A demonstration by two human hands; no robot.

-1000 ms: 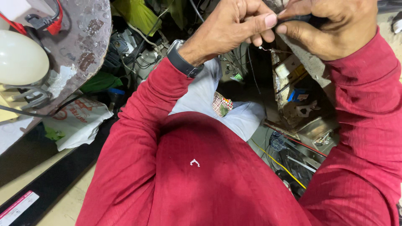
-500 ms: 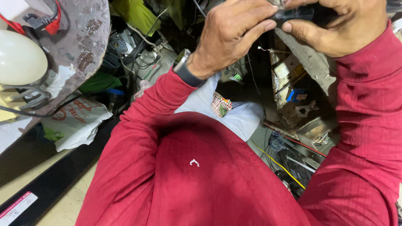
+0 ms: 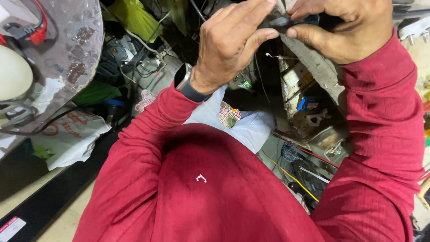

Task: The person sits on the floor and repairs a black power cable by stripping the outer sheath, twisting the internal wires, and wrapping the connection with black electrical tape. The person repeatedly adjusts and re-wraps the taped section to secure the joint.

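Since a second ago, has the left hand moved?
Yes. The left hand has risen toward the top of the frame, away from the white cloth below it, and now pinches the small dark part at the upper edge.

Bright, even light here, falling from above and a touch in front. The backs of both hands catch it: the left hand point(image 3: 230, 42) shows a soft sheen on the knuckles, the right hand point(image 3: 347, 27) glows warm. The red sweater point(image 3: 215, 188) is saturated, with a dark shadow pooled at the chest just under the arms. Behind the hands the clutter drops into deep shade, detail lost. At left the white dome point(image 3: 13, 74) is nearly blown out, and the grey tabletop point(image 3: 67, 49) glints in patches. Focus holds well on sleeves and wrists; the top edge is cropped tight, edges stretched by the wide lens.
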